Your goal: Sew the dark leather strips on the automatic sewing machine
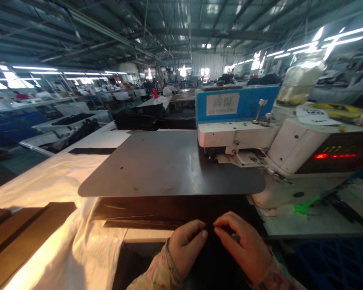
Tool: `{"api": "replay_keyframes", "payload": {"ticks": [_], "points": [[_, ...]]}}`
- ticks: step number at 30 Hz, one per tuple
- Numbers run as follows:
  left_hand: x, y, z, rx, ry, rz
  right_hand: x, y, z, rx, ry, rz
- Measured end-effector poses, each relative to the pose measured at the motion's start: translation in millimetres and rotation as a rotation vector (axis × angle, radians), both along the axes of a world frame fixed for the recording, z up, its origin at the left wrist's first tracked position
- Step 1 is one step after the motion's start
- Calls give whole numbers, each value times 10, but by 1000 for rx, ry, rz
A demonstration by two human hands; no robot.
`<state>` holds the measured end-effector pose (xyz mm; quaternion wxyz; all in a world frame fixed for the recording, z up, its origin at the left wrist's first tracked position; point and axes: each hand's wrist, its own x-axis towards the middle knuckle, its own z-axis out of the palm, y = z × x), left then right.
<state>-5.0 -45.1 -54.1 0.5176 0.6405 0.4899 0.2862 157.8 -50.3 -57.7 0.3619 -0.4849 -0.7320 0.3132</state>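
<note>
My left hand and my right hand are held close together at the table's front edge. Thumb and fingers of each are pinched on a piece of black sheet material that hangs down between them. Its lower part blends into the dark below, and I cannot make out its full shape. Just beyond my hands lies a stack of dark sheets, partly under a grey metal plate. At the plate's right side stands a white machine head, like a sewing machine.
A blue panel, a glass jar and a lit red display belong around the machine's side. A green object lies at the right. Brown strips lie at the left; black stacks stand behind the plate.
</note>
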Motion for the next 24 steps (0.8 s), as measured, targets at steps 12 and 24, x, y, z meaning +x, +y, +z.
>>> {"api": "replay_keyframes", "payload": {"ticks": [12,24], "points": [[62,-126,40,268,306,-54,-106,-61,71,380,-286,5],[81,-148,-134,514,247,-181,-101,-57,-1,100,-221,-7]]}}
